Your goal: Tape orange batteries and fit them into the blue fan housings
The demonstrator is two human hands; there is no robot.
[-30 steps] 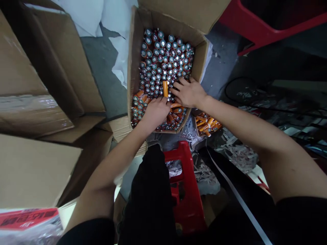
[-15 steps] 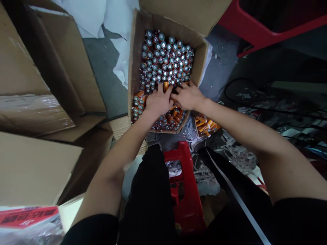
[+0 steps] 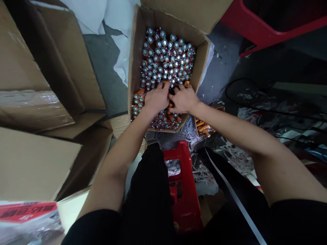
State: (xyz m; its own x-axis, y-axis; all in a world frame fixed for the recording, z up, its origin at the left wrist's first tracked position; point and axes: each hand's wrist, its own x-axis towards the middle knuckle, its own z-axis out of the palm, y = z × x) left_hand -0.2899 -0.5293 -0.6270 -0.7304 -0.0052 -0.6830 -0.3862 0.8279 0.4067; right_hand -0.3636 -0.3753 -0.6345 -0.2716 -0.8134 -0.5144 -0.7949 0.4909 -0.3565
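Note:
A cardboard box holds many orange cylindrical batteries, most standing upright with teal ends up. My left hand reaches into the near half, its fingers curled down over orange cells at the middle. Close beside it, my right hand is bent over the cells too, thumb towards the left hand. Orange sides of a few batteries show at the fingertips of both hands; the hands hide how many are gripped. Nearer to me, other batteries lie tilted and jumbled under the wrists.
A smaller box of loose orange batteries stands at the near right of the big box. Between my legs is a red plastic stool. Open cardboard boxes crowd the left. Another red stool is upper right; plastic scraps and cables litter the floor.
The hands stay in the same part of the box. My right hand has shifted slightly left and down, with its fingers more bent; the view has moved a little.

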